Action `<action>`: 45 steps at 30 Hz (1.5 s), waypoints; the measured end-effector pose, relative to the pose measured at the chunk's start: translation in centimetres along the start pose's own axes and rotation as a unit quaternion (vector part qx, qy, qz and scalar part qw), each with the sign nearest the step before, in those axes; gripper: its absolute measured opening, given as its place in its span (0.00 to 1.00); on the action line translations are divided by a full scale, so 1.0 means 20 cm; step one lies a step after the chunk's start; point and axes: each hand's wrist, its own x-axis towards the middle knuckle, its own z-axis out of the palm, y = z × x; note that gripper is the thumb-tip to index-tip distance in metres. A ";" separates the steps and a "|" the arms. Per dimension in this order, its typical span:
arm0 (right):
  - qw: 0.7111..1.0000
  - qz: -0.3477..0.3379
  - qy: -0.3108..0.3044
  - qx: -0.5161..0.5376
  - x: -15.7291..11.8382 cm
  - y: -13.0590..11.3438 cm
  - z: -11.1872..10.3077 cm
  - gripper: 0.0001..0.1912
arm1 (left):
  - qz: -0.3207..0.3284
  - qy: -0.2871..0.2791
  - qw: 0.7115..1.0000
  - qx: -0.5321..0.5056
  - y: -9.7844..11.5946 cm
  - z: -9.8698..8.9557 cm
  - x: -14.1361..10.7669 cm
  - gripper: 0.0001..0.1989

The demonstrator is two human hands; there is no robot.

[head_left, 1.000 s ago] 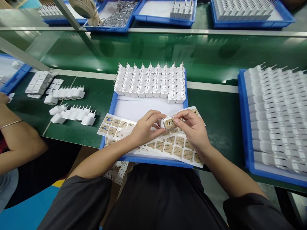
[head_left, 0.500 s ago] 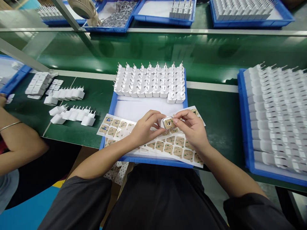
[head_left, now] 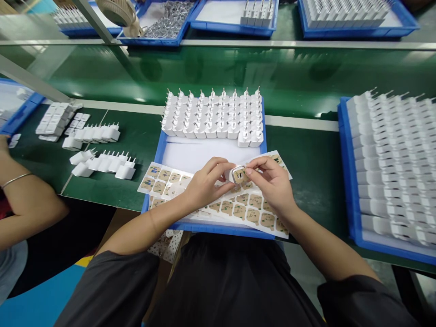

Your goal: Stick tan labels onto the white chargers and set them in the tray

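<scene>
1. Green, smooth work surface (head_left: 309,172) of a long bench, seen from above, with a raised shelf (head_left: 289,44) running along behind it.
2. On the shelf sit shallow blue plastic trays (head_left: 225,28). One holds tangled silver metal pieces (head_left: 172,22), with a round beige fan (head_left: 117,11) beside it; others hold upright white plugs.
3. At the centre of the bench is a blue plastic tray with a white lining (head_left: 204,152). Rows of white plastic plug chargers (head_left: 211,116) stand prongs up across its far part.
4. Overlapping white sheets of tan stickers (head_left: 254,215) lie across the tray's near part, reaching past its sides.
5. Above these sheets, the person's left hand (head_left: 206,180) pinches a single white plastic charger (head_left: 232,175) between thumb and fingers, its slotted end facing up toward the viewer.
6. On that end is a tan rounded-square sticker (head_left: 240,175). The right hand (head_left: 275,182) pinches its right edge between thumb and index finger; whether it lies flat all over is too small to tell.
7. To the left, loose white chargers (head_left: 114,162) lie in two groups near a stack of white plastic pieces (head_left: 54,119). Beyond is a co-worker's bent arm (head_left: 30,204), wearing a thin silver bangle (head_left: 16,180).
8. To the right, well apart from the hands, a large blue tray (head_left: 349,195) is packed with rows of white chargers.
</scene>
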 end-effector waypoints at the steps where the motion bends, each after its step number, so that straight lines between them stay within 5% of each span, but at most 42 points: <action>1: 1.000 0.002 0.000 -0.001 0.00 0.00 0.00 0.07 | 0.000 0.000 1.000 0.003 0.00 0.00 0.00 0.16; 22: 0.997 -0.036 0.016 -0.067 -0.02 -0.01 0.01 0.04 | 0.021 0.011 0.999 0.025 0.01 0.01 0.00 0.14; 31: 0.971 -0.121 0.038 -0.203 -0.02 -0.02 0.01 0.04 | 0.031 0.027 0.999 0.001 0.01 0.02 0.00 0.15; 39: 0.991 0.022 -0.130 0.023 0.02 -0.02 -0.02 0.15 | 0.031 0.085 0.994 -0.055 0.02 0.01 0.01 0.18; 45: 0.997 -0.009 -0.077 -0.017 -0.03 0.01 0.04 0.16 | 0.089 0.072 0.993 -0.005 0.00 0.06 0.00 0.16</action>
